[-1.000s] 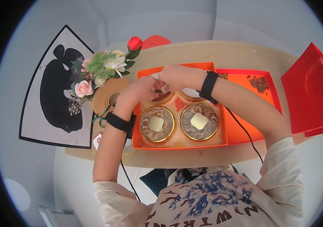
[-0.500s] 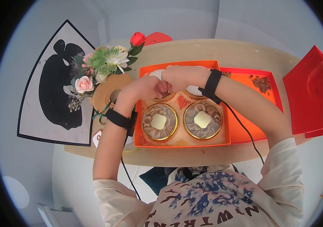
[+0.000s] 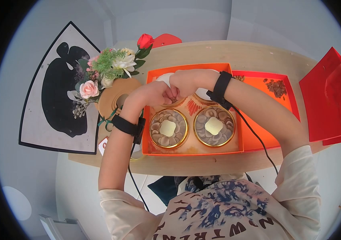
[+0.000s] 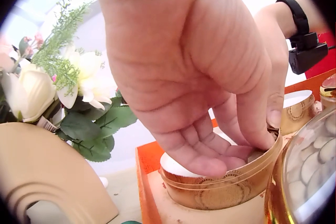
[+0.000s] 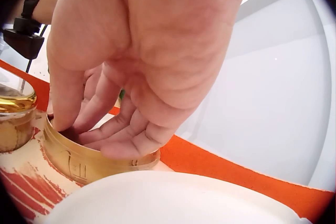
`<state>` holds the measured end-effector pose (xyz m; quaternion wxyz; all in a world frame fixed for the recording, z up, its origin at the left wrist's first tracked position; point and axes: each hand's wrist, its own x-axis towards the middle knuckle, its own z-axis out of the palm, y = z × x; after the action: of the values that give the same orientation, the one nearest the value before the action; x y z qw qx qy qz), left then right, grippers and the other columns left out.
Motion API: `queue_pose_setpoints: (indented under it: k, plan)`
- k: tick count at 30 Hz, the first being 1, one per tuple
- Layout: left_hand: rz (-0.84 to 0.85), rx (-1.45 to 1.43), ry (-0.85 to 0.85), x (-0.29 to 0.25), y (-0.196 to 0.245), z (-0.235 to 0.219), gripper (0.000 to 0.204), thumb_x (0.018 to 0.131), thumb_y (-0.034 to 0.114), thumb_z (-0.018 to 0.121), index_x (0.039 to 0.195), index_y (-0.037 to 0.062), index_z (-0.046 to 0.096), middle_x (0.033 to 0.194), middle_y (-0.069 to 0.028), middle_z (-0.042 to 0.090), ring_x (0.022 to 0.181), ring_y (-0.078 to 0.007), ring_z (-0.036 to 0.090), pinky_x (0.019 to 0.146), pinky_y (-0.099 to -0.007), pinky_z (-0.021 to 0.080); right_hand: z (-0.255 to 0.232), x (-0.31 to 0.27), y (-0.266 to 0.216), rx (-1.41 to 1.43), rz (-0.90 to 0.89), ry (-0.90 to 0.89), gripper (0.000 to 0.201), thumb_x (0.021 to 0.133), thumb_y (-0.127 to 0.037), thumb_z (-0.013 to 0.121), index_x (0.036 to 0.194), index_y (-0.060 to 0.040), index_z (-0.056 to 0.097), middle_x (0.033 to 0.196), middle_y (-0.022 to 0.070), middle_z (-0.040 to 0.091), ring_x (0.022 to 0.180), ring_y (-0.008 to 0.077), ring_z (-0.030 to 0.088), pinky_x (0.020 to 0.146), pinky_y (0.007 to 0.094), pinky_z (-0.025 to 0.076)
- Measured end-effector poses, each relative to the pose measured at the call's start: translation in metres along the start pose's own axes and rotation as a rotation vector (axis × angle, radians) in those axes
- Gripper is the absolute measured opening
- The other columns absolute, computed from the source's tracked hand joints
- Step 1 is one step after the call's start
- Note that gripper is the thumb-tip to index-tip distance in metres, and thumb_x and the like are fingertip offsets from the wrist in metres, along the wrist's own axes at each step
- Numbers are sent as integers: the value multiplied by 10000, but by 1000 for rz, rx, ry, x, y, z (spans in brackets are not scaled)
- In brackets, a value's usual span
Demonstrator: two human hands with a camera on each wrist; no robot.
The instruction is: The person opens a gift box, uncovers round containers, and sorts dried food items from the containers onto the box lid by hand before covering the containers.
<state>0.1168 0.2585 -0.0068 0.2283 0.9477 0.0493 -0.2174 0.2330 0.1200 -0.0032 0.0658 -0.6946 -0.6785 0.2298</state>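
Both hands reach down into a round gold tub at the far left of an orange box. My left hand has its thumb and fingertips pinched at a brown slice just inside the rim. Close beside it, my right hand holds thumb and fingers together over a dark brown piece inside the same tub. The hands hide most of the tub's contents in the head view. Nearer the body sit a left jar and a right jar, gold-rimmed, filled with pale round slices.
Another round container with a white top stands right of the tub. An orange-red tray bears a heap of brown pieces. Left of the box is a tan vase with flowers; a red bag stands far right.
Over the last second, both hands have drawn closer together over the tub, their fingertips lowering into it. The head view has shifted slightly. Since half a second ago, little has moved.
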Motion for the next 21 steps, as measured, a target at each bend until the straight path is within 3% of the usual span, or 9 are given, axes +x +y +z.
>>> queue_pose_setpoints:
  k: [9, 11, 14, 17, 21]
  plan:
    - [102, -10, 41, -11, 1, 1, 237, 888, 108, 706, 1098, -2, 716, 1004, -114, 748, 934, -231, 701, 866, -351, 533, 2, 9, 7, 19, 54, -96, 232, 767, -167, 756, 991, -111, 774, 959, 71, 754, 932, 250, 697, 819, 372, 536]
    - [131, -23, 79, -12, -1, 2, 230, 865, 175, 701, 1056, 56, 749, 983, -154, 739, 913, -284, 696, 823, -380, 541, 1, 8, 7, 54, 55, -114, 227, 767, -199, 770, 969, -95, 778, 977, 76, 753, 943, 245, 695, 833, 371, 529]
    - [151, -1, 115, -15, 0, 4, 218, 871, 165, 681, 1045, 49, 745, 957, -170, 732, 882, -300, 692, 802, -390, 542, -1, 8, 6, 60, 55, -135, 222, 771, -211, 771, 959, -95, 780, 981, 81, 750, 945, 241, 693, 832, 368, 527]
    - [112, 32, 112, -20, 10, 3, 199, 897, 127, 692, 1047, -3, 710, 943, -113, 753, 855, -235, 704, 793, -359, 546, 0, 8, 6, 34, 47, -133, 219, 774, -224, 770, 948, -93, 782, 968, 82, 748, 937, 245, 691, 826, 372, 528]
    - [139, 31, 152, -18, 2, 7, 184, 896, 127, 694, 1019, -9, 707, 912, -110, 753, 815, -231, 703, 763, -346, 547, 2, 3, 7, 29, 12, -49, 229, 787, -182, 741, 963, -41, 778, 910, 128, 754, 867, 264, 702, 797, 373, 541]
